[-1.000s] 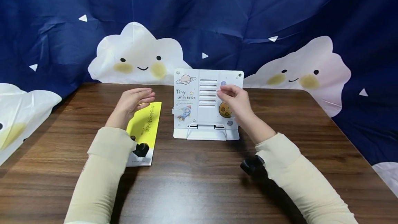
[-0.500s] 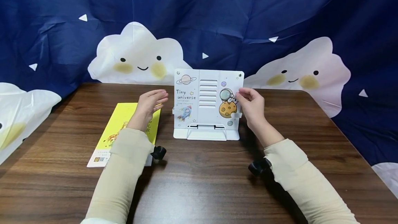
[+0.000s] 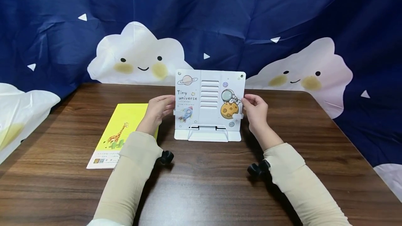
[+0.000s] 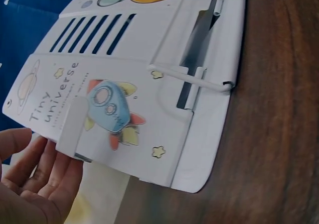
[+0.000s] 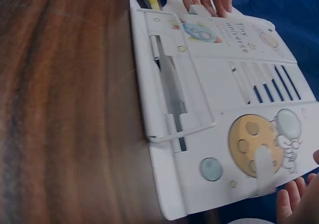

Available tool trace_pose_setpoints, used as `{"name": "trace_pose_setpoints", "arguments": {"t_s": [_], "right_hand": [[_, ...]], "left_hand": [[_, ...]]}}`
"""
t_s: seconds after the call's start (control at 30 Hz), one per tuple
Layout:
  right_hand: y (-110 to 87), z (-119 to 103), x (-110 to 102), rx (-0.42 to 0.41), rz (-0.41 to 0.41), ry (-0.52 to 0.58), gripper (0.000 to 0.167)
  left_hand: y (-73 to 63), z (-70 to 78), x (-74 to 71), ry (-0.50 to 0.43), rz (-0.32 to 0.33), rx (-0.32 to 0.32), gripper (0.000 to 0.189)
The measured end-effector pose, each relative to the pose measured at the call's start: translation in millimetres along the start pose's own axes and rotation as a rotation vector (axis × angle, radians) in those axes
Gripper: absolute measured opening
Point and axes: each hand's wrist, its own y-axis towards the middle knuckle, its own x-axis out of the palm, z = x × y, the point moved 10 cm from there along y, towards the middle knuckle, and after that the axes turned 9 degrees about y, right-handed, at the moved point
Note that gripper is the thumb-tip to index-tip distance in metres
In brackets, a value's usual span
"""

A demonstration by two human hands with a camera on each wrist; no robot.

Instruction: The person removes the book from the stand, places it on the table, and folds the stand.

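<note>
fingers of the left hand, loosely parted, have just reached the white stand; right hand opposite, grip unclear; both sides seem covered.

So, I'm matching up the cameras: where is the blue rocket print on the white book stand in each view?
Head: blue rocket print, just left of and below centre, on the white book stand.
Left wrist: blue rocket print, left of centre, about mid-height.
Right wrist: blue rocket print, near the top, right of centre.
Shared landmark: the "Tiny universe" lettering next to it.
</note>
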Motion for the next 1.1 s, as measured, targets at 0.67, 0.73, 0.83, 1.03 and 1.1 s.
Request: {"name": "trace_pose_setpoints", "arguments": {"t_s": [0.67, 0.73, 0.83, 1.03, 1.1], "right_hand": [[-7.8, 12, 1, 0.08, 0.033, -0.07, 0.01], [-6.2, 13, 1, 0.088, 0.024, -0.089, 0.01], [-4.6, 13, 2, 0.103, 0.009, -0.115, 0.008], [-0.9, 13, 4, 0.14, -0.029, -0.177, 0.009], [1.0, 13, 5, 0.145, -0.041, -0.207, 0.01]], "left_hand": [[-10.4, -1.8, 4.9, 0.067, 0.068, -0.02, 0.026], [-11.4, -2.1, 4.9, 0.074, 0.069, -0.019, 0.026], [-12.0, -3.4, 4.2, 0.086, 0.08, -0.018, 0.024], [-17.3, -3.0, 4.9, 0.125, 0.066, -0.008, 0.024], [-18.9, -3.2, 4.9, 0.13, 0.054, -0.003, 0.024]]}}
